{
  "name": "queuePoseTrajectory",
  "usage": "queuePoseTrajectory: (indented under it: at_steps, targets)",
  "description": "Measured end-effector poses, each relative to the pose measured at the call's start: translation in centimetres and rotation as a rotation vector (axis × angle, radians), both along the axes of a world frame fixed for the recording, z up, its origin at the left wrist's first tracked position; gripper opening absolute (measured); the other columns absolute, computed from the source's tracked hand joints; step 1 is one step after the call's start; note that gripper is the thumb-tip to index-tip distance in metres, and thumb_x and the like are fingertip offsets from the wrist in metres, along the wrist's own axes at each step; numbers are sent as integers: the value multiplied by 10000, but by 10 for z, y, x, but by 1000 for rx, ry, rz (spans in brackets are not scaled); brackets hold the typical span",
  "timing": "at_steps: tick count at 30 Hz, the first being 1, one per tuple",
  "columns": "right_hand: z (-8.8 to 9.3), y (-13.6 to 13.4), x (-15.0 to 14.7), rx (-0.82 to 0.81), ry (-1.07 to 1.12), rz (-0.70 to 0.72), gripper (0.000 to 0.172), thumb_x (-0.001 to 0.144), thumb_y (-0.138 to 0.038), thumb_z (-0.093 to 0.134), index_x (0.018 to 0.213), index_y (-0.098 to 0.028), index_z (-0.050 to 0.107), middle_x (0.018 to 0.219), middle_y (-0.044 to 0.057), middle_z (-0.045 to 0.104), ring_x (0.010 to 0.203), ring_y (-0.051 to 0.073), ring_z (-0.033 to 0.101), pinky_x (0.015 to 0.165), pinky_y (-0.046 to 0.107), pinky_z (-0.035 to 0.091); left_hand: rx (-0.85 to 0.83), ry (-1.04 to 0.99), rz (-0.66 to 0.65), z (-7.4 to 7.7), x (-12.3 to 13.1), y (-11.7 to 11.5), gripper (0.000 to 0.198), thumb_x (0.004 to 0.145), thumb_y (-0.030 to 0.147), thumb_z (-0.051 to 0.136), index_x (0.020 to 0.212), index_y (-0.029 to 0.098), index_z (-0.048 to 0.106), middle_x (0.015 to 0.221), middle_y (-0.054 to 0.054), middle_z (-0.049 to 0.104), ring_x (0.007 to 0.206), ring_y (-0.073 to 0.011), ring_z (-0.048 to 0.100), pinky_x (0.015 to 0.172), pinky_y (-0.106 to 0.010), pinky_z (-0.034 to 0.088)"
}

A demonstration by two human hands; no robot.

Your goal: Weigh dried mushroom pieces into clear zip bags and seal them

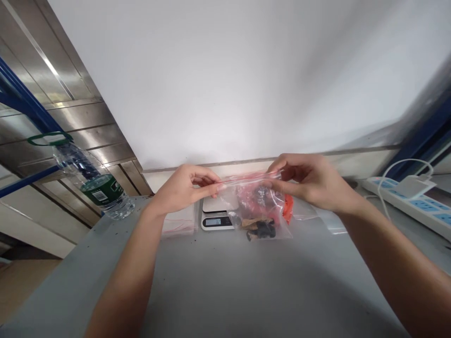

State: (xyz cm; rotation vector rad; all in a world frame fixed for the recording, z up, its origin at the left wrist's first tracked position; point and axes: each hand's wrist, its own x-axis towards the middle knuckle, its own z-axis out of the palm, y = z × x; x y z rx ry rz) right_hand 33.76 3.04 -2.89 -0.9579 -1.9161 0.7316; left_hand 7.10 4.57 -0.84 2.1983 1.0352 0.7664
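Note:
A clear zip bag (232, 206) with a red line along its top hangs between my two hands. My left hand (188, 188) pinches the bag's top left corner. My right hand (305, 180) pinches the zip strip near its right end. Brown and black dried pieces (260, 228) lie at the bottom of the bag; their kind is unclear. Behind the bag, partly covered, sits a small digital scale (216, 222) with a lit display. Something orange-red (288, 209) shows behind the bag's right side, mostly hidden.
More flat zip bags (179, 223) lie left of the scale, and clear plastic (331, 220) lies to the right. A large water bottle (102, 188) stands at the table's left edge. A power strip (419, 204) with a white charger and cable is on the right. A white wall (225, 84) rises behind.

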Motion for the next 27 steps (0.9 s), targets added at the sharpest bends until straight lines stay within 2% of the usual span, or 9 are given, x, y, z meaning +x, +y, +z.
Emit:
queuePoseTrajectory:
  at_steps: [4, 7, 12, 16, 19, 21, 27]
  targets:
    - [0, 2, 3, -7, -6, -28, 310, 794, -508, 742, 741, -237, 600, 538, -40, 519, 461, 105, 442, 411, 272, 366, 19, 16, 24, 0, 3, -2, 214, 864, 373, 690, 804, 177, 752, 770, -35, 769, 734, -162, 704, 765, -283, 577]
    - [0, 2, 4, -19, -27, -11, 323, 790, -508, 753, 740, -244, 575, 557, -40, 518, 489, 112, 458, 438, 284, 382, 41, 7, 29, 0, 4, -2, 210, 872, 365, 675, 823, 176, 749, 760, -32, 764, 714, -159, 703, 770, -290, 575]
    - [3, 1, 4, -42, -46, 55, 302, 806, -485, 727, 863, -246, 552, 616, -31, 632, 522, 137, 572, 498, 290, 454, 109, 11, 37, -2, 7, -3, 198, 879, 321, 644, 780, 170, 727, 740, -35, 750, 690, -154, 683, 756, -296, 564]
    - [4, -1, -3, -4, -186, 81, 311, 813, -469, 704, 1003, -229, 644, 728, 9, 730, 619, 170, 658, 589, 303, 505, 183, 66, 22, -4, 14, -8, 185, 882, 282, 618, 785, 173, 731, 765, -30, 753, 703, -150, 658, 699, -275, 533]
    - [2, -3, -11, 77, -297, 93, 233, 862, -441, 656, 894, -216, 705, 777, 28, 751, 613, 157, 626, 590, 295, 483, 166, 134, 2, -7, 21, -11, 211, 903, 298, 603, 792, 185, 741, 781, -24, 758, 694, -148, 644, 648, -266, 499]
    - [0, -4, -15, 138, -321, 91, 243, 897, -416, 623, 814, -204, 710, 774, 34, 752, 598, 147, 600, 589, 287, 465, 152, 139, -5, -10, 25, -12, 227, 921, 319, 603, 806, 191, 751, 784, -18, 761, 684, -143, 635, 622, -259, 475]
    - [-5, -4, -19, 200, -304, 115, 248, 923, -371, 594, 794, -197, 714, 680, 20, 706, 565, 133, 548, 553, 267, 414, 128, 80, -37, -18, 30, -11, 224, 935, 342, 619, 865, 200, 778, 829, -11, 782, 710, -140, 653, 614, -245, 470]
